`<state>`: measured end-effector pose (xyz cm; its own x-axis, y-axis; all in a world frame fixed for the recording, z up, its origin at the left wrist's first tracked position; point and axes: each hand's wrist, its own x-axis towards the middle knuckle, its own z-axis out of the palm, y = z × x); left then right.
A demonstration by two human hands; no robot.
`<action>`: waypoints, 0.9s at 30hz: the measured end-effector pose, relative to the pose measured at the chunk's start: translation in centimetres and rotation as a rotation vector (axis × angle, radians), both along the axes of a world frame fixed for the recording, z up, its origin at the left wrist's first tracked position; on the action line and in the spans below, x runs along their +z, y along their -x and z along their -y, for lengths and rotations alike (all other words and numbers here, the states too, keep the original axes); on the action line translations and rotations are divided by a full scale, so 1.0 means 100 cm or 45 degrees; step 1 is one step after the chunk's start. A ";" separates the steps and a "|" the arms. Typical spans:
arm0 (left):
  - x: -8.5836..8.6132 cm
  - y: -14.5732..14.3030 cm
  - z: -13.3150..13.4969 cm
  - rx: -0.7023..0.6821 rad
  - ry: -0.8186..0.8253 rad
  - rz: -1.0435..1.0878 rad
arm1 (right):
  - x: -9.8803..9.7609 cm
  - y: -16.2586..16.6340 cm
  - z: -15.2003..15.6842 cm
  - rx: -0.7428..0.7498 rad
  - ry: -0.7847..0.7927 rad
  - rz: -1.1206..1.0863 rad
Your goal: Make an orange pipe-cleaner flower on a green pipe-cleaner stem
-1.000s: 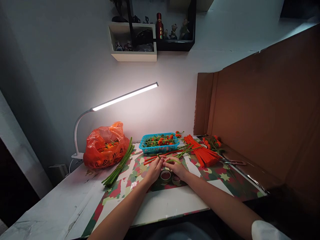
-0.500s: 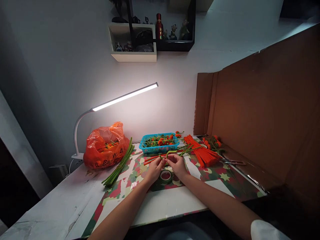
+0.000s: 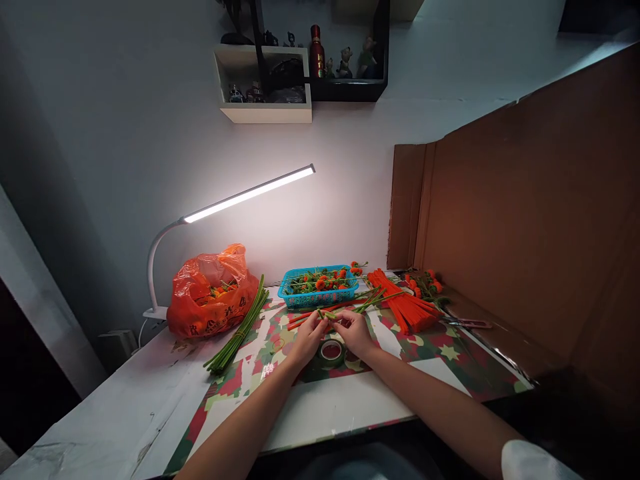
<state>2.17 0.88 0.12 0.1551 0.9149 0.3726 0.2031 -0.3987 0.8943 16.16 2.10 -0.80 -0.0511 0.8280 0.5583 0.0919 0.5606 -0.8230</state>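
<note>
My left hand (image 3: 307, 340) and my right hand (image 3: 355, 333) meet at the middle of the table, fingertips pinched close together. Between them is a thin green strip (image 3: 331, 316), bent and short. A small green end also pokes up above my left fingers; whether it belongs to the same strip I cannot tell. Just below the hands lies a roll of green tape (image 3: 331, 351). Several orange-red chenille stems (image 3: 300, 321) lie loose behind the left fingers.
At the back stands a blue basket (image 3: 317, 301) of orange flowers. An orange plastic bag (image 3: 215, 313) and a bundle of green stems (image 3: 239, 330) lie left. To the right are a bundle of orange-red chenille stems (image 3: 407, 307), more flowers (image 3: 425, 285) and a cardboard wall (image 3: 515, 220). A lamp (image 3: 250, 193) shines above.
The green strip, which curved up and right above my right fingers, now lies lower and shorter between the two hands. Both hands stay in nearly the same place.
</note>
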 end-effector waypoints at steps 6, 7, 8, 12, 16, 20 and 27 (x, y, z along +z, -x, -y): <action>-0.003 0.000 -0.001 -0.015 0.000 0.108 | 0.000 -0.001 -0.001 -0.044 0.000 0.046; -0.004 0.000 -0.003 -0.029 -0.007 0.122 | 0.000 -0.001 -0.001 -0.042 -0.019 0.054; -0.004 0.000 -0.003 -0.044 -0.007 0.132 | 0.000 -0.002 0.000 -0.041 -0.038 0.063; -0.001 0.000 -0.001 -0.077 0.032 0.151 | -0.001 -0.003 0.000 -0.052 -0.092 0.091; 0.007 -0.001 0.005 -0.052 0.031 0.152 | -0.002 -0.003 -0.001 -0.077 -0.119 0.112; 0.009 -0.001 0.007 -0.058 0.002 0.132 | -0.001 -0.003 0.000 -0.102 -0.111 0.121; 0.003 -0.001 0.001 0.014 -0.027 0.110 | -0.001 -0.001 0.003 -0.109 -0.094 0.158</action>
<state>2.22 0.77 0.44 0.1117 0.9081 0.4035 0.1297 -0.4159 0.9001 16.27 1.83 -0.89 -0.0540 0.7892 0.6118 0.2403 0.6049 -0.7592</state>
